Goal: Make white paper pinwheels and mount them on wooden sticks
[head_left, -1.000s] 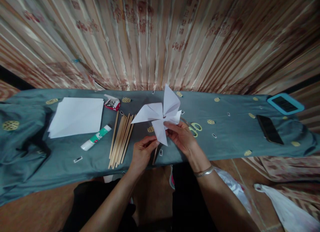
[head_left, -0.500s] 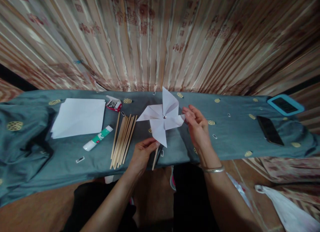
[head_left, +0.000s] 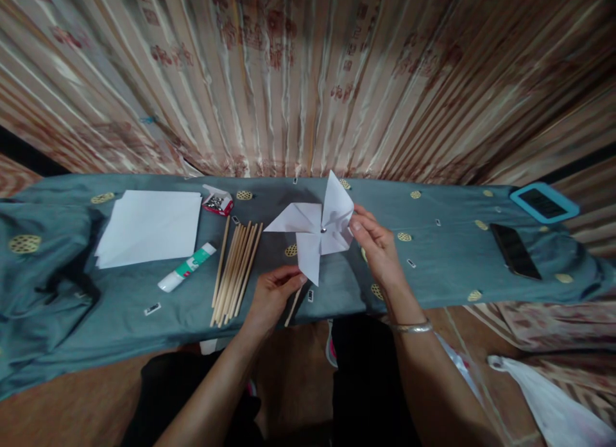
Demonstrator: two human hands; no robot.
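A white paper pinwheel (head_left: 308, 245) with a shiny pin at its centre is held up over the middle of the table. My left hand (head_left: 272, 296) is closed below it, thumb and fingers pinching its wooden stick (head_left: 292, 307) close to the tip of the lower blade. Only the stick's bottom end shows; paper and fingers cover the rest. On the other side, my right hand (head_left: 378, 245) grips the edge of the right-hand blades between thumb and fingers. A bundle of wooden sticks (head_left: 235, 274) lies just left of my left hand.
At the left are a stack of white paper (head_left: 149, 229), a glue stick (head_left: 187, 267) and a small open red-and-white box (head_left: 217, 201) of metal pins. A black phone (head_left: 514, 250) and a blue-framed device (head_left: 545, 202) lie far right. A curtain (head_left: 289, 81) hangs behind the table.
My right hand has moved slightly left and taken hold of the blade edge. The pinwheel has tilted, its upper blade shifting right, and the stick's bottom end has swung left.
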